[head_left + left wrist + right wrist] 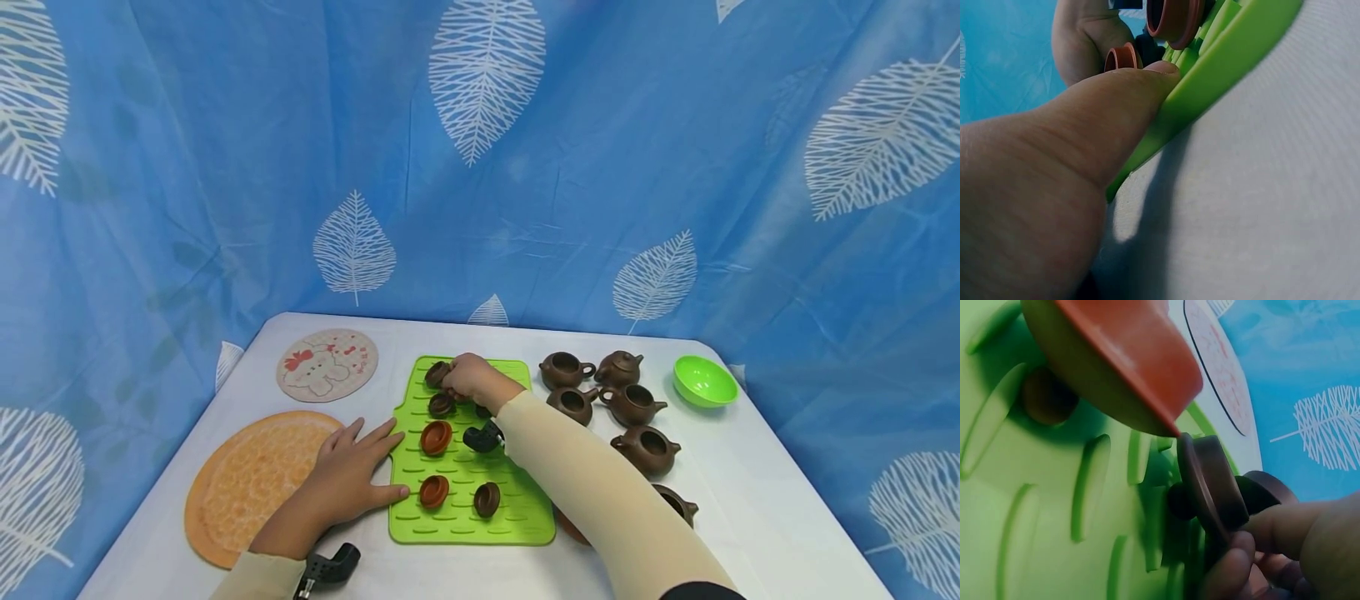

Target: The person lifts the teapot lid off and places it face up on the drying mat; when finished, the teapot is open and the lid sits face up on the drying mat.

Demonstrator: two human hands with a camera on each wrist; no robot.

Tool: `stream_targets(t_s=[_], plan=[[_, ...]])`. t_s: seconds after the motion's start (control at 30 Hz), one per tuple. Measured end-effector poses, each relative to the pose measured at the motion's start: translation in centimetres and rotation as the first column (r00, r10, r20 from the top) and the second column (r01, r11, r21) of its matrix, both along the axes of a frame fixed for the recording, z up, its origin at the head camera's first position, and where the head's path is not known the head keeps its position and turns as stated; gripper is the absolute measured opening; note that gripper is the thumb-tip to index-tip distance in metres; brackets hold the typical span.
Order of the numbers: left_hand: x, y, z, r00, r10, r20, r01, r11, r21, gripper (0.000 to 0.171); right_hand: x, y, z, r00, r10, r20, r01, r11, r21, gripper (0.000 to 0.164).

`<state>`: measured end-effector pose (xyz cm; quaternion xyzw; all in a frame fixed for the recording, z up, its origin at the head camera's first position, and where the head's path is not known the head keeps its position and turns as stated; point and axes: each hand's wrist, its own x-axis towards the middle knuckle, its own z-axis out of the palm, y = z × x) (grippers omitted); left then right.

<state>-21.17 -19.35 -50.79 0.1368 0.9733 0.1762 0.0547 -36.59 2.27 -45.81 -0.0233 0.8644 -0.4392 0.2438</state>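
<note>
Small teapot lids stand tilted on a ridged green mat (517, 500). My right hand (480, 379) pinches a dark brown teapot lid (437, 375) at the mat's far left corner. In the right wrist view its fingers partly hide behind a nearer dark lid (1213, 481), beside a large reddish lid (1141, 350). My left hand (352, 475) lies with fingers spread across the mat's left edge, its thumb (1141, 81) resting on the rim. Nearer me on the mat are two reddish-brown lids (434, 492) (436, 437) and a dark one (487, 499).
Several brown teapots (630, 404) stand right of the mat, one with its lid on (620, 368). A bright green bowl (705, 382) sits farther right. At left lie a round orange placemat (247, 483) and a round bear-print mat (327, 365). My right forearm partly covers a reddish-brown thing (572, 527).
</note>
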Motion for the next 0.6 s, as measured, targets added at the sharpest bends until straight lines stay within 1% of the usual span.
stream_targets(t_s=[0.07,0.2,0.33,0.5,0.6], plan=[[0.0,0.0,0.0,1.0,0.003,0.002,-0.003,1.0,0.002,0.092,0.0,-0.1,0.1,1.0,0.0,-0.007,0.0,1.0,0.03,0.012],[0.1,0.0,-0.1,1.0,0.008,0.003,-0.008,1.0,0.003,0.092,-0.2,-0.2,0.2,1.0,0.011,-0.025,-0.008,0.994,0.109,0.01],[0.1,0.1,0.0,1.0,0.008,0.006,-0.008,1.0,0.003,0.092,-0.3,-0.1,0.4,0.999,0.016,-0.034,-0.011,0.99,0.137,0.013],[0.1,0.1,0.0,1.0,0.007,0.011,-0.007,1.0,0.005,0.093,-0.2,0.4,0.8,0.998,0.032,-0.052,-0.025,0.991,0.135,0.041],[0.1,0.0,0.0,1.0,0.007,0.011,-0.007,1.0,0.007,0.094,0.0,1.0,1.1,0.997,0.034,-0.063,-0.028,0.995,0.092,0.05]])
